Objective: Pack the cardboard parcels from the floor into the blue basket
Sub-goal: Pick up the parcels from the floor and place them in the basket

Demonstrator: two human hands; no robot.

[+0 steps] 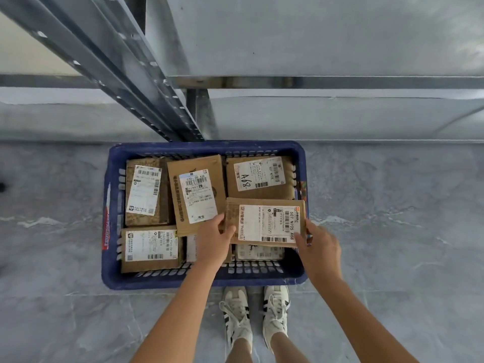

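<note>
The blue basket (pixel 112 205) stands on the grey floor right in front of my feet and holds several cardboard parcels with white labels. I hold one flat labelled parcel (pixel 264 222) level over the basket's near right part. My left hand (pixel 213 241) grips its left edge with the thumb on top. At the parcel's right edge, my right hand (pixel 318 251) grips with its thumb on the label. Parcels lie beneath it: one marked A68 (pixel 259 176) at the far right, one in the middle (pixel 197 193), and two on the left (pixel 145 191), (pixel 150 248).
A grey metal shelving rack (pixel 157 82) with slotted uprights rises directly behind the basket, with its low shelf edge (pixel 340 82) above. The tiled floor (pixel 392 231) spreads to both sides. My white shoes (pixel 255 314) stand just behind the basket's near rim.
</note>
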